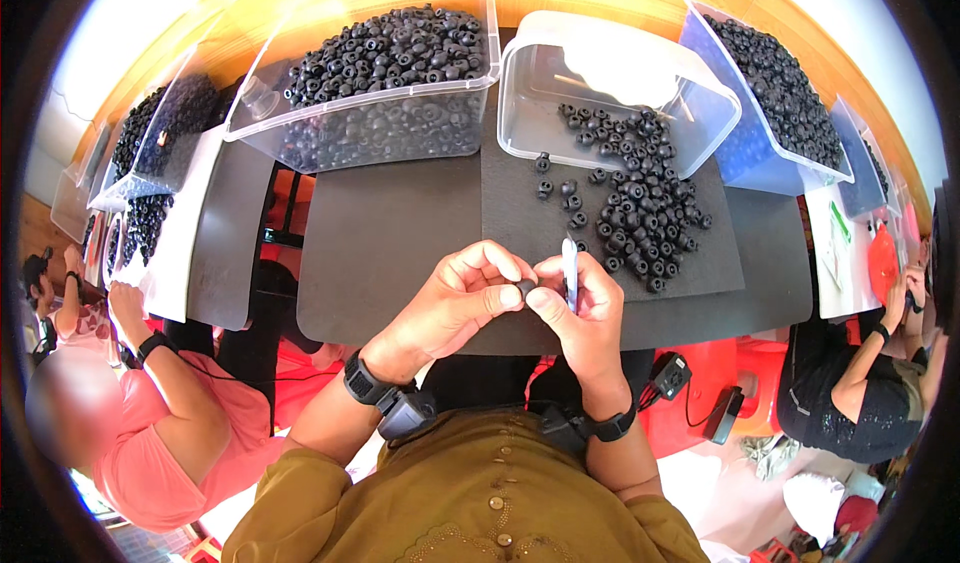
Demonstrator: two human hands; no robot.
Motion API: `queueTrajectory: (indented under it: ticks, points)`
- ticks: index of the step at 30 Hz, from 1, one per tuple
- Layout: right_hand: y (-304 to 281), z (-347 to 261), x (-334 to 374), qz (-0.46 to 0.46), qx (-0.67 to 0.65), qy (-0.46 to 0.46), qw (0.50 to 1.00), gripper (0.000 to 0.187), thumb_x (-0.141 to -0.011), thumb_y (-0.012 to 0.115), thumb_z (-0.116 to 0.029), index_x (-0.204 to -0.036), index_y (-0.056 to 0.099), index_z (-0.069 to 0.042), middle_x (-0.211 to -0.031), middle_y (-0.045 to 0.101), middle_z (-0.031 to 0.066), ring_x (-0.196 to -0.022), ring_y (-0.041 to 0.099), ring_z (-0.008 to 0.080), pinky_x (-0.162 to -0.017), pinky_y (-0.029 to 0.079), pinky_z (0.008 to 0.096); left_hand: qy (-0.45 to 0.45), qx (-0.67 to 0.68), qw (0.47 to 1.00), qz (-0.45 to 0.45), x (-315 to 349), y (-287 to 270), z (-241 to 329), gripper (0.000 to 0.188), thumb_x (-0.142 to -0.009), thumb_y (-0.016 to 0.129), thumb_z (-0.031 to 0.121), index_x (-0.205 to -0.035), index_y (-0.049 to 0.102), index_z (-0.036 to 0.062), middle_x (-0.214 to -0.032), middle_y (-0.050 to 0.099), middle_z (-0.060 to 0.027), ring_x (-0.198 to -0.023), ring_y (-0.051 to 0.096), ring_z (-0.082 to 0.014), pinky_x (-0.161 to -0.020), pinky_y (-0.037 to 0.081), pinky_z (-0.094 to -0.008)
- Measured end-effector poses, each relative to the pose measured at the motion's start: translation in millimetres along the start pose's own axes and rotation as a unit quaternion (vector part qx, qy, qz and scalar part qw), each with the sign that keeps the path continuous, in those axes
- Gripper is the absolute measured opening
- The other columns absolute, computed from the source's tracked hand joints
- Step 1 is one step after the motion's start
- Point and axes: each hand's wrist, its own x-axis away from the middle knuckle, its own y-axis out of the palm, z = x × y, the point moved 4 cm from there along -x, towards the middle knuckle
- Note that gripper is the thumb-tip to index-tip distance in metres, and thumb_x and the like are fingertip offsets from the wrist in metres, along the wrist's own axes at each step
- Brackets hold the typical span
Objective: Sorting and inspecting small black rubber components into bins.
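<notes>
Your bench (400, 243) is covered by a dark mat that runs from the far edge to the near edge, where your hands work.

Along the far edge stand clear plastic tubs. The largest tub (370, 93), at the far left of centre, is heaped with small black rings. A second clear tub (610, 93) lies tipped on its side at far centre, its mouth toward you, and a loose pile of black rings (640, 198) spills from it across the right half of the mat. A blue-tinted tub (775, 103) at the far right corner also holds black rings. More tubs of rings (150, 153) stand at the far left, on the neighbouring bench.

A white sheet (835, 253) lies at the right edge, with a small green label near its top; the print is too small to make out.

Your left hand (455, 303) pinches one black ring (524, 288) between thumb and fingertips, just above the near edge at centre. Your right hand (580, 313) touches the same ring with its thumb and grips a slim white tool (570, 273), upright, in curled fingers.
</notes>
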Motion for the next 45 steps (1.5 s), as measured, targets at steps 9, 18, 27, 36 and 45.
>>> queueTrajectory:
  ticks: [9, 18, 27, 36, 45]
  points:
    - [-18.4, 8.2, 9.1, 0.103, -0.146, -0.047, 0.983, 0.014, -0.092, 0.053, -0.009, -0.100, 0.058, 0.001, -0.068, 0.054, 0.0015, -0.058, 0.046, 0.0053, -0.052, 0.034, 0.0187, 0.236, -0.420, 0.875, 0.056, -12.3, 21.1, 108.6, 0.015, -0.079, 0.064, -0.004, -0.086, 0.057, 0.0076, -0.096, 0.062, -0.0066, -0.082, 0.055, -0.0084, -0.074, 0.046, -0.0231]
    - [-23.6, 7.0, 12.8, 0.169, -0.195, -0.101, 0.961, 0.017, -0.095, 0.049, -0.016, -0.101, 0.055, -0.001, -0.064, 0.050, 0.0020, -0.053, 0.040, 0.0065, -0.049, 0.030, 0.0205, 0.359, -0.794, 0.490, -0.004, -39.4, 65.9, 110.1, 0.019, -0.070, 0.069, 0.004, -0.088, 0.063, 0.0074, -0.100, 0.061, -0.0081, -0.091, 0.059, -0.0279, -0.080, 0.050, -0.0339]
    - [-23.9, 7.2, 12.2, 0.164, -0.159, -0.097, 0.969, 0.020, -0.097, 0.044, -0.019, -0.102, 0.053, -0.002, -0.061, 0.046, 0.0021, -0.052, 0.037, 0.0076, -0.049, 0.029, 0.0215, 0.163, -0.735, 0.653, -0.081, -69.0, 33.2, 2.9, 0.021, -0.074, 0.067, 0.004, -0.093, 0.058, 0.0024, -0.090, 0.059, -0.0110, -0.085, 0.060, -0.0300, -0.074, 0.051, -0.0378]
    - [-13.6, 1.6, 9.0, 0.070, -0.056, -0.106, 0.990, 0.031, -0.094, 0.050, -0.021, -0.116, 0.048, 0.001, -0.071, 0.052, 0.0025, -0.062, 0.045, 0.0074, -0.056, 0.035, 0.0213, -0.092, -0.104, 0.990, 0.038, -17.2, 10.3, 31.9, 0.016, -0.091, 0.058, 0.010, -0.105, 0.054, 0.0039, -0.104, 0.059, -0.0076, -0.089, 0.062, -0.0141, -0.074, 0.052, -0.0214]
    - [4.2, -10.8, 6.3, 0.022, 0.144, -0.104, 0.984, 0.016, -0.089, 0.056, -0.014, -0.093, 0.058, 0.002, -0.066, 0.050, 0.0041, -0.055, 0.044, 0.0108, -0.051, 0.035, 0.0253, -0.030, 0.009, 0.999, 0.038, 7.1, -6.6, 28.1, 0.020, -0.090, 0.058, 0.008, -0.110, 0.053, 0.0050, -0.105, 0.055, -0.0075, -0.088, 0.058, -0.0135, -0.074, 0.050, -0.0203]
